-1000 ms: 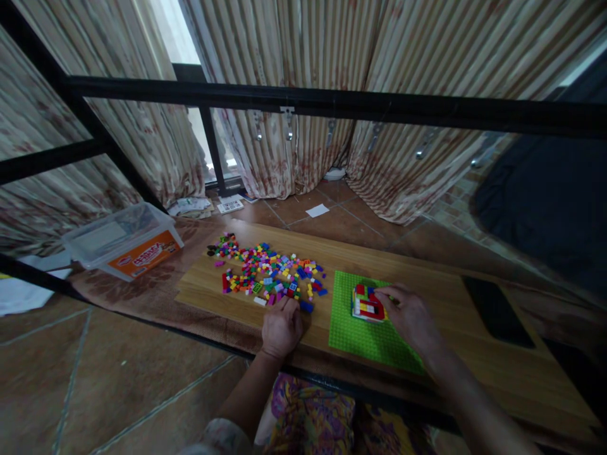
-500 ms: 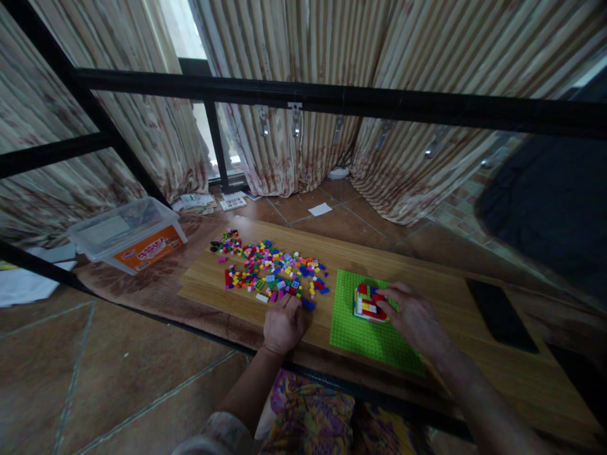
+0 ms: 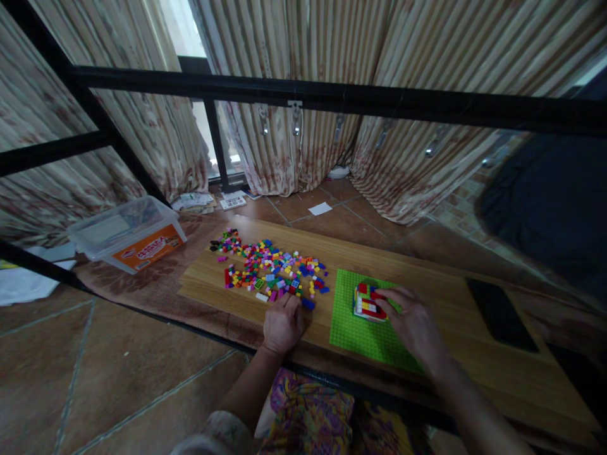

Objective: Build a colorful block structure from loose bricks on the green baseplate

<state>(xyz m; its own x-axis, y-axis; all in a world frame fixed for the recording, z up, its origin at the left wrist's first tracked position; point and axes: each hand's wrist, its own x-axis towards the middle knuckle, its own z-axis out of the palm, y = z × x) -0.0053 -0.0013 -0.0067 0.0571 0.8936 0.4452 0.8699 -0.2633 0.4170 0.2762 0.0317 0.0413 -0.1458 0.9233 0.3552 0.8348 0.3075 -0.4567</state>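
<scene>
A green baseplate [image 3: 353, 328] lies on a wooden board [image 3: 441, 281]. On it stands a small brick build [image 3: 366, 301] in red, white and yellow. My right hand [image 3: 413, 321] rests against the build's right side, fingers curled on its top edge. A spread of several small coloured bricks [image 3: 270, 268] lies to the left of the plate. My left hand [image 3: 283, 323] sits at the near edge of that spread with fingers curled under, close to a blue brick [image 3: 307, 304]; anything in it is hidden.
A clear plastic tub with an orange label [image 3: 128, 234] stands on the rug at the left. A black phone-like slab [image 3: 496, 313] lies on the board's right part. Black metal bars [image 3: 332, 101] cross in front of striped curtains. Papers lie on the tiled floor behind.
My right hand has slid slightly down and nearer along the build's right side. My left hand has stayed at the edge of the loose bricks.
</scene>
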